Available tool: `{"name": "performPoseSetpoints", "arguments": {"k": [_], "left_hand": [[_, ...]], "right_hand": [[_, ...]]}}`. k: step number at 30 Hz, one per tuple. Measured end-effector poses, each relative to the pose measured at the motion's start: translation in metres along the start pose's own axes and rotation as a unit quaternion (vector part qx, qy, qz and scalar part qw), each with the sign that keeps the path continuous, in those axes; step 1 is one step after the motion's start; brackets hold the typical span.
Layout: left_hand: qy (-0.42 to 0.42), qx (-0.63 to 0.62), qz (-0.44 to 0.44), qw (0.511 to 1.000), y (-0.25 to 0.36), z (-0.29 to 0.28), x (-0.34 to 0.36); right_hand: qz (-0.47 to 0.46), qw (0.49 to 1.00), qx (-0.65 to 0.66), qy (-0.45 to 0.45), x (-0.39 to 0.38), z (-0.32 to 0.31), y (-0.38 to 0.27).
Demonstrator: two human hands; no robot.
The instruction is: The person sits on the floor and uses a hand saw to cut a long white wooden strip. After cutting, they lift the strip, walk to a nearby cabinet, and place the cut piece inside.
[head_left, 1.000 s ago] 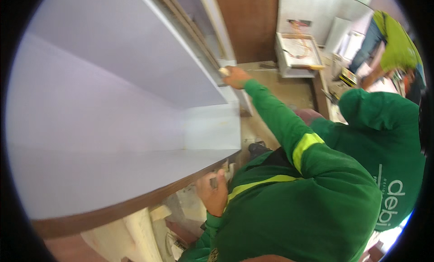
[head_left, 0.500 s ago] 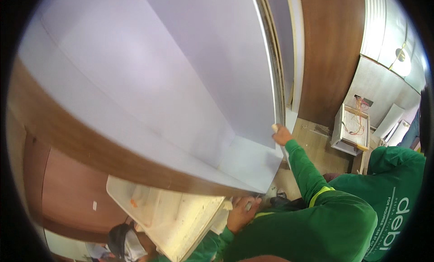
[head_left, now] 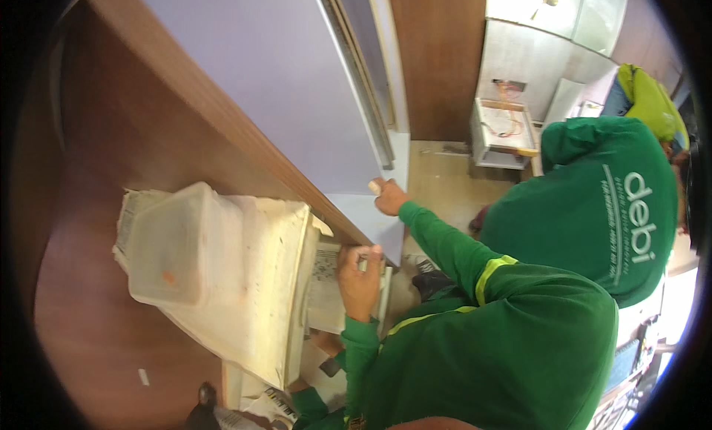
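My right hand (head_left: 390, 199) is closed on a small pale piece (head_left: 373, 187), whose kind I cannot make out. It is beside the lower end of the white cabinet's side panel (head_left: 348, 133). My left hand (head_left: 360, 285) is raised near the cabinet's lower corner (head_left: 389, 245), fingers curled together; whatever is in them is hidden. A brown wood edge (head_left: 245, 126) runs along the cabinet's near side. Left of my left hand, a translucent plastic tub (head_left: 174, 245) lies on a cream, stained board-like surface (head_left: 259, 304).
A person in a green shirt (head_left: 586, 207) is bent over on the right, with another in yellow-green (head_left: 653, 104) beyond. A drawer box with loose wires (head_left: 508, 130) stands near the far wall. Brown panelling (head_left: 81, 296) fills the left. Another hand (head_left: 326, 345) shows below the board.
My view has swung left and down, so the cabinet shifts up and left. My left hand has lifted from beside the board to the cabinet corner. The right keeps its pale piece.
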State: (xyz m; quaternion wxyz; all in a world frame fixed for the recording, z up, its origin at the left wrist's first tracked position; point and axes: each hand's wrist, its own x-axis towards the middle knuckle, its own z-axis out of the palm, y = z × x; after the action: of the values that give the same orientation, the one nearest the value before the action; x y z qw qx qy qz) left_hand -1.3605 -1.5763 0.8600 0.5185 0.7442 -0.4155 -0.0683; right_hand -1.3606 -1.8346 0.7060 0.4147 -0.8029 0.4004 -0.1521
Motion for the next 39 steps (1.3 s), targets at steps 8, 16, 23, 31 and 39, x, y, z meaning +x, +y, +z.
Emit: {"name": "performPoseSetpoints", "arguments": {"k": [8,16,23,31,39], "left_hand": [[0.025,0.004,-0.025,0.999,-0.016,0.013,-0.006],[0.039,0.031,-0.021,0.999,-0.016,0.009,-0.011],[-0.025,0.004,-0.004,1.000,-0.036,0.005,-0.002],[-0.016,0.035,0.050,0.998,-0.020,0.008,-0.007],[-0.032,0.167,0.092,0.981,-0.023,0.005,-0.009]], "right_hand": [[-0.037,0.999,-0.027,-0.018,-0.062,-0.014,0.016],[-0.027,0.998,0.015,0.052,-0.114,-0.004,0.031],[-0.035,0.998,0.043,0.014,-0.233,0.043,0.083],[-0.028,0.964,-0.097,-0.247,-0.382,-0.017,0.071],[-0.028,0.967,-0.084,-0.240,-0.463,-0.029,0.062]]}}
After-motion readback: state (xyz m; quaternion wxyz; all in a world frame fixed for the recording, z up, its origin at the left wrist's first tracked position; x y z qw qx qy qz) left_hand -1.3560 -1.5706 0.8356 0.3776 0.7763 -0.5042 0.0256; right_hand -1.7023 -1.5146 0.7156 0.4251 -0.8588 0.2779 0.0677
